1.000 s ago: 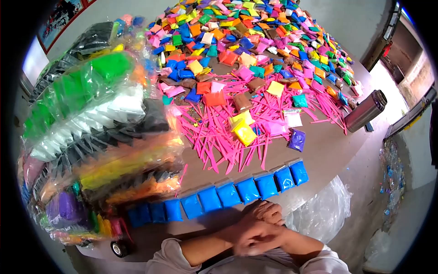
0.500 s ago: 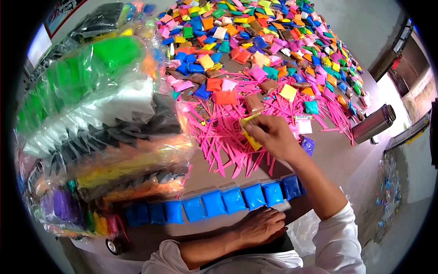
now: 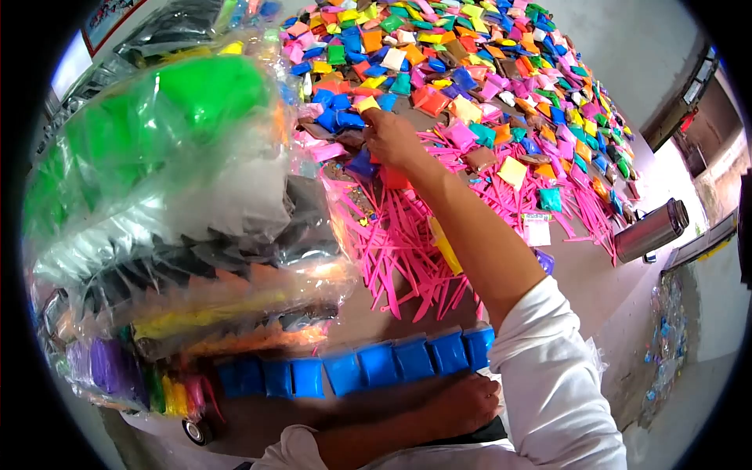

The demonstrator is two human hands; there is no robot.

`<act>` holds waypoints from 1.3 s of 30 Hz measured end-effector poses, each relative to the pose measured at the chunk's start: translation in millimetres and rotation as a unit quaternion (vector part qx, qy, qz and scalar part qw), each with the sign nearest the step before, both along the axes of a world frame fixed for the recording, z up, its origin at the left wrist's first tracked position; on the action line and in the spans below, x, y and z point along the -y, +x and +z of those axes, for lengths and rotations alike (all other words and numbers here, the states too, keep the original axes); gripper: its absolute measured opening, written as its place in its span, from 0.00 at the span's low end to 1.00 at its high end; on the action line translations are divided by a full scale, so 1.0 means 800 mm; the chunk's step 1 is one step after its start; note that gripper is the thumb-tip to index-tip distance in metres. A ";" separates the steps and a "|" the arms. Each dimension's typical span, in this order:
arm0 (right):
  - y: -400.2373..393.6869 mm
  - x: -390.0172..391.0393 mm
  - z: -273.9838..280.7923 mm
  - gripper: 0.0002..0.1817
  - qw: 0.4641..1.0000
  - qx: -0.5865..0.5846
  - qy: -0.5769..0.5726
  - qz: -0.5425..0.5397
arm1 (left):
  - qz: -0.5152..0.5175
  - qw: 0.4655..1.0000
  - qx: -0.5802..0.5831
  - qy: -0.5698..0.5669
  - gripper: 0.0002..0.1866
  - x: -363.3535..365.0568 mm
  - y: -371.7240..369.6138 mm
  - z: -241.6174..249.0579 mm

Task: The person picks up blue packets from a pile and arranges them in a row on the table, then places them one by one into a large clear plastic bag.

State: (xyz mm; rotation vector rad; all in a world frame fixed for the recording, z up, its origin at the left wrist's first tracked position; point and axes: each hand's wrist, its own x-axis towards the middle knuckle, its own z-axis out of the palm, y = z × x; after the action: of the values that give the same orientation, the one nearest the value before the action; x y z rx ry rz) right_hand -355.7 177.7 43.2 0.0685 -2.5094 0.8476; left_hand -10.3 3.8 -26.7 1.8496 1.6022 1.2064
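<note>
Right hand (image 3: 389,141) reaching over pink sticks (image 3: 403,254), fingertips at pale yellow packet (image 3: 366,103) on near edge of colourful heap (image 3: 462,59); cannot tell if gripping. Left hand (image 3: 470,401) curled, contents hidden, just beside row of blue packets (image 3: 376,365) on tabletop (image 3: 374,325).

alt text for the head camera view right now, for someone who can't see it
A person's right hand reaches into a heap of small colourful packets, its fingers at a pale yellow packet. The left hand is near a row of blue packets. Pink sticks spread before the heap, with bulging clear bags at left.
</note>
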 end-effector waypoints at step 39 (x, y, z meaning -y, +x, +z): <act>0.608 0.026 -0.024 0.15 0.787 0.095 -0.608 -0.039 | 0.078 0.993 0.087 -0.019 0.12 0.002 -0.007 0.053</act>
State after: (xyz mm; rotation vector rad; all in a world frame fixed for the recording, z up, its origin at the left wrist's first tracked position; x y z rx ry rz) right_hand 130.3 156.8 24.2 -0.5624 -1.6226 2.3091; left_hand -15.9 2.6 15.7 1.5722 1.6846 1.3530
